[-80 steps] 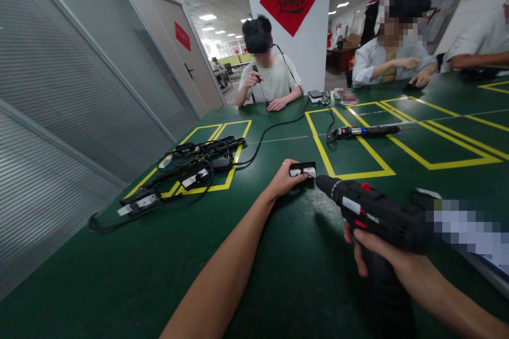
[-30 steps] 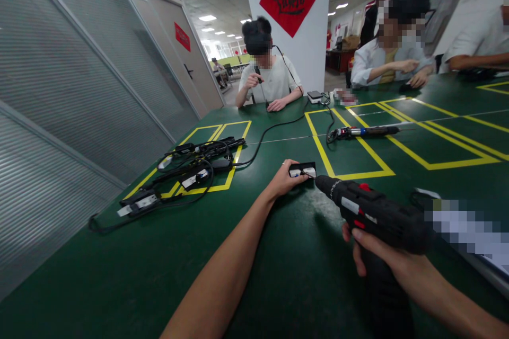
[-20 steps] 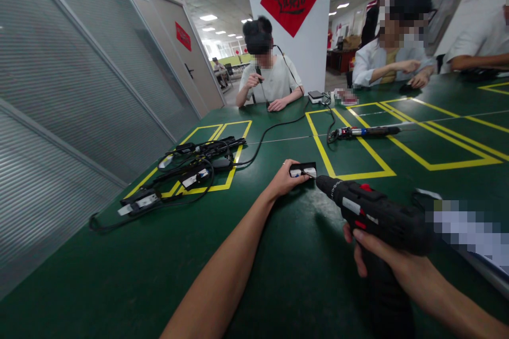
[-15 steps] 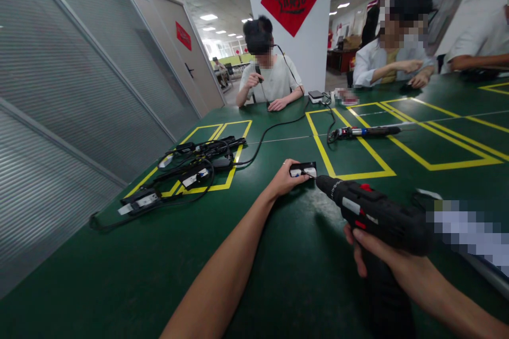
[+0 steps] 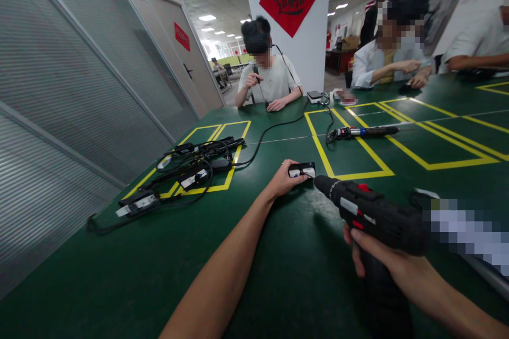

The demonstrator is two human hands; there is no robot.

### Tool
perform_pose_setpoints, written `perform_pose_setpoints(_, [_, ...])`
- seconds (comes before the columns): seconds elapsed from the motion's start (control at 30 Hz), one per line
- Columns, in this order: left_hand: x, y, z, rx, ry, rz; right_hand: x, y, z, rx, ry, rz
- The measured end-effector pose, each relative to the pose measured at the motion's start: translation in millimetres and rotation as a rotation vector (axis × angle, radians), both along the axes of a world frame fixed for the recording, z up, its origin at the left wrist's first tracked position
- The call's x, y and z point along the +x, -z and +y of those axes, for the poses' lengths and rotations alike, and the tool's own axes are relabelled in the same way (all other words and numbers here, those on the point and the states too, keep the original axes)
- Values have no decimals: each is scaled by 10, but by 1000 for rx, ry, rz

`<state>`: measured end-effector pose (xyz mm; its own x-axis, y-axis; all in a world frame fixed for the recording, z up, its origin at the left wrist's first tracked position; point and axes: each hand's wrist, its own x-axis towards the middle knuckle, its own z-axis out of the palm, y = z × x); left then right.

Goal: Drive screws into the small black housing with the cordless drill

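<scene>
My left hand (image 5: 284,178) is closed on a small black case (image 5: 307,166) with white parts inside, holding it on the green table. Around the grip of a black power drill (image 5: 371,212) with red accents, my right hand (image 5: 369,249) is wrapped. The drill lies level and points left and away, its chuck close beside the case. A thin bit runs from the chuck towards the white parts; whether its tip touches them I cannot tell. My left fingers partly hide the case's left end.
Black adapters with tangled cables (image 5: 199,167) lie at the left, over yellow tape outlines. A soldering-iron-like tool (image 5: 363,132) lies beyond the drill. Across the green table (image 5: 119,275) one person (image 5: 270,74) works with a screwdriver; another person (image 5: 392,58) sits farther right.
The whole view has shifted very slightly. Both hands, the drill and the case keep the same arrangement.
</scene>
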<state>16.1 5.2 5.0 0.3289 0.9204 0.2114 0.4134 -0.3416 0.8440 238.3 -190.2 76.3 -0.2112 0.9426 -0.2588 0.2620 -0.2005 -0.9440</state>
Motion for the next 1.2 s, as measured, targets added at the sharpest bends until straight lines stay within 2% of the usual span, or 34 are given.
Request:
perform_pose_setpoints(0.27, [-3, -12, -17, -15, 9, 4, -30, -80, 5, 27, -5, 69])
perform_pose_setpoints(0.63, [-28, -11, -5, -10, 13, 25, 1, 2, -2, -20, 16, 37])
perform_pose_setpoints(1.2, [-38, -18, -9, 21, -4, 27, -13, -42, -4, 22, 26, 139])
